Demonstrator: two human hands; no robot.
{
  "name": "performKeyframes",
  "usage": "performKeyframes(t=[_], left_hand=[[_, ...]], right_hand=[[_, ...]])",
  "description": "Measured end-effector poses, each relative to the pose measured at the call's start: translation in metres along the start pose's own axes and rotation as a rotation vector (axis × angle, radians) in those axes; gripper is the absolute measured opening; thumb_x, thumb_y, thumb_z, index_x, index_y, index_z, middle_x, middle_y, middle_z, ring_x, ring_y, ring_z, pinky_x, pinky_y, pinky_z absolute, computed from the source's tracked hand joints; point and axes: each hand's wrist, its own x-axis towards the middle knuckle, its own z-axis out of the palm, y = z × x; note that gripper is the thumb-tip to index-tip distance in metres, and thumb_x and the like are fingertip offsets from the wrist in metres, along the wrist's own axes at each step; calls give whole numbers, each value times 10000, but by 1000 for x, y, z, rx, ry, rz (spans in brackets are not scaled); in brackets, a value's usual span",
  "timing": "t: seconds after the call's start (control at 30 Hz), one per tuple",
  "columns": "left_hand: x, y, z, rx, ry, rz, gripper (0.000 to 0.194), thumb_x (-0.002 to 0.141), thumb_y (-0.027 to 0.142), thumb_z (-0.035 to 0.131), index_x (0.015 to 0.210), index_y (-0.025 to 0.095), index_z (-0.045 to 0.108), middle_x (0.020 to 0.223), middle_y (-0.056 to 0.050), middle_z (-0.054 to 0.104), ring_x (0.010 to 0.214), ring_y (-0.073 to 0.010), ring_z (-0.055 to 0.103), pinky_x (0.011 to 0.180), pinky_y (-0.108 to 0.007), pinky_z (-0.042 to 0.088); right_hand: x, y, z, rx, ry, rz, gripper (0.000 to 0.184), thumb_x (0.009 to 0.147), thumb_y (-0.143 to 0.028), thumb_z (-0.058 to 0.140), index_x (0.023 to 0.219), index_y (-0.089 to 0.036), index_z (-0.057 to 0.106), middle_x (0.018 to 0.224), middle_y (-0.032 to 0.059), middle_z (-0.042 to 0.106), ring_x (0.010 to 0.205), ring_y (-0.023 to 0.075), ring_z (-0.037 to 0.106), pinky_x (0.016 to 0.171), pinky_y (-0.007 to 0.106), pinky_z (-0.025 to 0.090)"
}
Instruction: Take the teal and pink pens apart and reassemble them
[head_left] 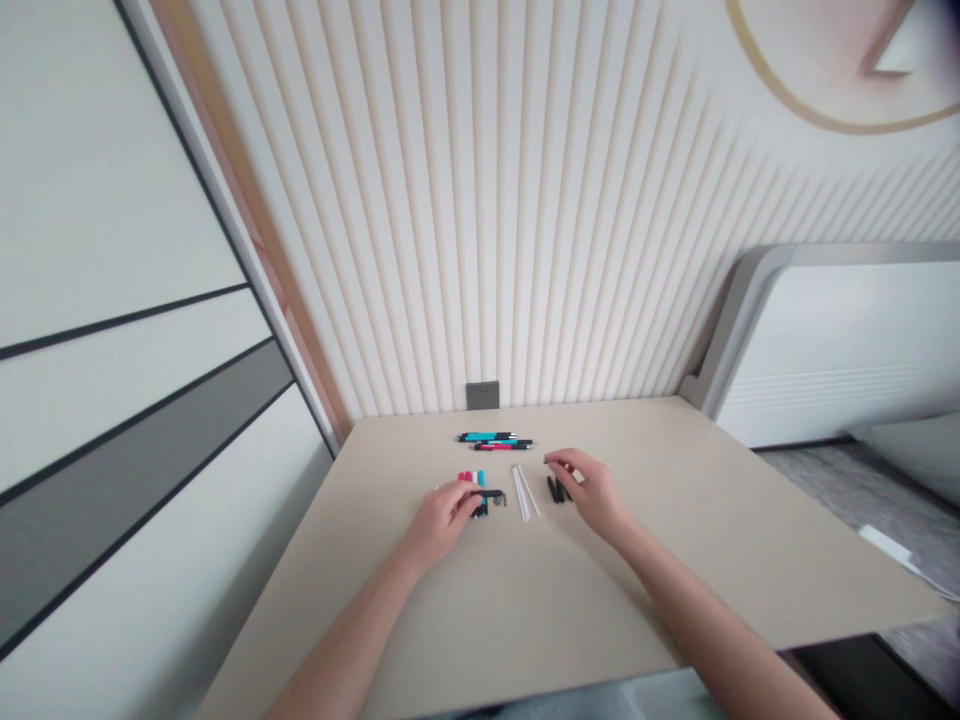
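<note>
My left hand [442, 518] pinches a black pen part [492, 493], which points to the right. Under and behind those fingers lie pink, white and blue pen barrels [471, 475], partly covered by the hand. Small metallic pieces [500, 502], too small to name surely, rest just below the black part. Several thin white pen refills [523, 495] lie between my two hands. My right hand [589, 484] has thumb and fingers closed together, with a small dark piece showing at the tips. Black pen parts [556, 490] lie beneath it, partly hidden.
Blue and red pens [491, 441] lie in a group toward the back of the beige table [420, 620]. A dark wall socket [482, 395] sits on the ribbed wall behind. A white cabinet stands left; a bed with a grey headboard [757, 300] is right.
</note>
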Motion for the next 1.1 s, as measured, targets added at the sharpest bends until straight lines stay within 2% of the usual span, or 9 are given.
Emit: performKeyframes(t=[0.07, 0.17, 0.3, 0.4, 0.5, 0.7, 0.9, 1.1], left_hand=[[0, -1, 1, 28, 7, 18, 239, 955, 348, 454, 1018, 203, 633, 833, -27, 662, 738, -162, 620, 682, -249, 478], [1, -2, 3, 53, 20, 45, 215, 946, 324, 468, 1023, 202, 627, 808, -22, 636, 717, -158, 607, 671, -248, 478], [2, -4, 4, 59, 30, 72, 179, 938, 292, 484, 1008, 209, 625, 816, -12, 626, 719, -150, 596, 684, -247, 476], [2, -5, 3, 70, 19, 74, 172, 935, 289, 491, 1009, 212, 625, 820, -9, 620, 712, -147, 587, 685, -248, 473], [2, -4, 2, 84, 11, 71, 186, 940, 295, 480, 1016, 208, 626, 827, -15, 618, 720, -151, 585, 690, -254, 473], [2, -5, 3, 75, -9, 72, 194, 948, 295, 466, 1024, 208, 621, 837, -17, 626, 743, -156, 600, 718, -266, 487], [2, -5, 4, 61, 4, 78, 174, 935, 285, 492, 1011, 212, 631, 845, -16, 646, 724, -150, 605, 714, -264, 491], [2, -5, 4, 53, 2, 71, 176, 928, 290, 506, 1002, 208, 643, 856, -22, 666, 716, -150, 615, 697, -258, 490]], right_hand=[[0, 20, -25, -88, -31, -17, 277, 930, -377, 463, 973, -214, 683, 984, 77, 697, 872, 206, 633, 766, 323, 503], [-8, 57, -60, -259, 13, 42, 297, 911, -388, 456, 967, -203, 682, 958, 88, 695, 821, 211, 635, 758, 343, 503], [-26, 97, -86, -376, -16, 201, 281, 865, -340, 465, 926, -189, 693, 920, 98, 697, 776, 213, 632, 742, 345, 497], [-34, 107, -87, -366, -111, 262, 282, 830, -325, 483, 932, -183, 704, 895, 89, 703, 758, 210, 632, 746, 343, 494], [-34, 105, -80, -343, -149, 265, 298, 816, -318, 487, 947, -165, 706, 906, 92, 704, 756, 206, 628, 760, 347, 489], [-30, 97, -74, -248, -164, 249, 380, 807, -287, 497, 1135, -163, 646, 917, 76, 700, 761, 193, 623, 748, 336, 483], [-32, 91, -74, -208, -170, 228, 378, 807, -263, 508, 1158, -180, 621, 928, 58, 699, 787, 183, 626, 763, 328, 482], [-33, 97, -74, -185, -164, 244, 385, 812, -283, 526, 1175, -184, 606, 976, 64, 700, 785, 182, 627, 757, 332, 495]])
